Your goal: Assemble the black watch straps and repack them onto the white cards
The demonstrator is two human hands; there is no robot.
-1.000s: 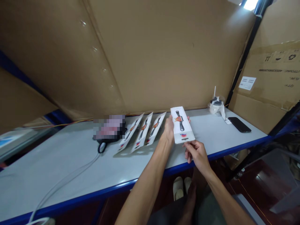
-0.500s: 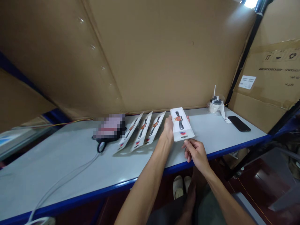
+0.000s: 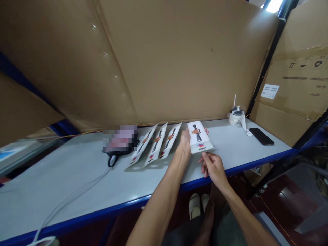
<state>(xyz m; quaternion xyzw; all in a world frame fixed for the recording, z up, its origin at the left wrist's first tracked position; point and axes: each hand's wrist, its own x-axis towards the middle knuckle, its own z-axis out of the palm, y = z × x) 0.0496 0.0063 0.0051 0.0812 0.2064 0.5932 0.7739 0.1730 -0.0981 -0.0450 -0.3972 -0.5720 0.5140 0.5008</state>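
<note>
My left hand [image 3: 185, 139] is closed around a white box printed with a black-handled spokeshave [image 3: 197, 134], held tilted above the table with its hang tab toward me. The fingertips show past its right edge. Just below the tab is my right hand [image 3: 214, 167], its fingers curled and the thumb tip close to the lower edge of the box. I cannot tell whether it touches the box, and anything in its pinch is hidden. To the left, three similar white spokeshave packages [image 3: 155, 143] lean in a slanted row.
A black pouch with a blurred top [image 3: 120, 140] lies left of the row, a white cable [image 3: 74, 191] running from near it. At the right stand a lidded cup with a straw [image 3: 235, 118] and a black phone [image 3: 261, 136]. Cardboard [image 3: 169, 61] walls the back of the grey table [image 3: 84, 177].
The view has shifted slightly. The box has tipped a little and its lower edge sits marginally higher against the right thumb. My left hand keeps its hold; the leaning packages stay in place.
</note>
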